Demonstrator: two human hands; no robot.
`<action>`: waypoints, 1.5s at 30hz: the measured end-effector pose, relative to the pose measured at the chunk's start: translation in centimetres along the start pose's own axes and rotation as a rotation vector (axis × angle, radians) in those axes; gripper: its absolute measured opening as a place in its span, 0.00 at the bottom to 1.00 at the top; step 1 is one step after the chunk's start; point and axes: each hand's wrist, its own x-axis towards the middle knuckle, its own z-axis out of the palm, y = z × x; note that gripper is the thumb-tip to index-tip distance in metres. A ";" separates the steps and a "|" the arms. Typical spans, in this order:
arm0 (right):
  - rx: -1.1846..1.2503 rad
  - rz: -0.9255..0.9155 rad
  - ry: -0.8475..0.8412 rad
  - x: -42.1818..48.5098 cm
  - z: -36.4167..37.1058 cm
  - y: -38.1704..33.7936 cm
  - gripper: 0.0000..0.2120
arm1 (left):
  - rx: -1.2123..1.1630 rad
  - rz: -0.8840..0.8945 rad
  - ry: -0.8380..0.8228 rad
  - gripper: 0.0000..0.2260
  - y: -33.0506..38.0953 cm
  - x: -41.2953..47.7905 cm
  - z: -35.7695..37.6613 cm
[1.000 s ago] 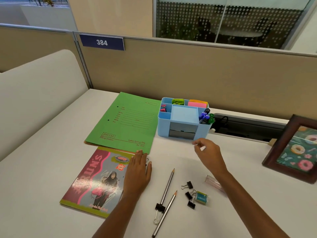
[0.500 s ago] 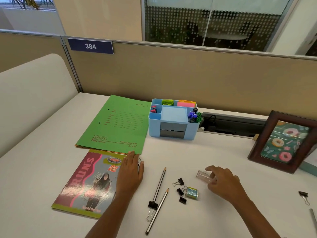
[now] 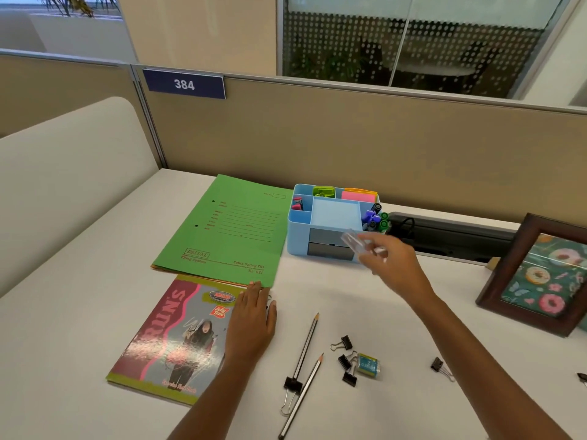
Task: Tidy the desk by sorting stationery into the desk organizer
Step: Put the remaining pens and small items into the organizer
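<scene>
A light blue desk organizer [image 3: 300, 219] stands at the back of the desk, with markers, sticky notes and clips in its compartments. My right hand [image 3: 395, 265] holds a small clear plastic case [image 3: 355, 241] in the air just in front of the organizer. My left hand [image 3: 254, 315] rests flat on the edge of a magazine [image 3: 168, 338]. On the desk near me lie two pencils [image 3: 305, 344], several black binder clips [image 3: 344, 360] and a small green-blue packet [image 3: 367, 365].
A green file folder [image 3: 228, 227] lies left of the organizer. A dark-framed donut picture [image 3: 540, 274] leans at the right. Another binder clip [image 3: 440, 366] lies at the right front. A tan partition backs the desk, with a dark cable tray [image 3: 451, 236] along it.
My right hand reached down to the clear case beside the clips, picked it up and has carried it up toward the organizer. My left hand stays on the magazine.
</scene>
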 end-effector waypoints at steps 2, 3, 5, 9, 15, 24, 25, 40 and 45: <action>-0.009 -0.054 0.063 2.3 0.4 -1.8 0.15 | 0.002 0.002 -0.001 0.19 -0.1 0.0 0.1; -0.008 -0.068 0.081 3.5 0.8 -2.6 0.14 | 0.004 0.005 0.001 0.19 -0.1 0.0 0.2; -0.025 -0.092 0.093 6.1 1.5 -3.6 0.12 | 0.007 0.012 0.011 0.20 -0.2 0.0 0.2; -0.097 -0.105 0.090 10.1 3.7 -4.0 0.10 | 0.041 0.036 0.028 0.18 -0.1 0.0 0.2; -0.218 -0.156 0.066 12.7 6.4 -3.2 0.11 | 0.075 0.054 0.013 0.18 -0.2 0.2 0.5; -0.403 -0.287 0.000 13.3 7.5 -4.2 0.15 | 0.074 0.050 0.011 0.18 -0.3 0.1 0.5; -0.429 -0.276 -0.027 13.4 7.7 -4.0 0.15 | 0.073 0.048 0.012 0.18 -0.3 0.1 0.5; -0.506 -0.392 -0.120 11.3 9.0 -0.8 0.14 | 0.076 0.051 0.030 0.18 -0.3 0.1 0.6; -0.436 -0.322 -0.026 12.2 8.6 -1.4 0.13 | 0.077 0.052 0.041 0.18 -0.3 0.0 0.7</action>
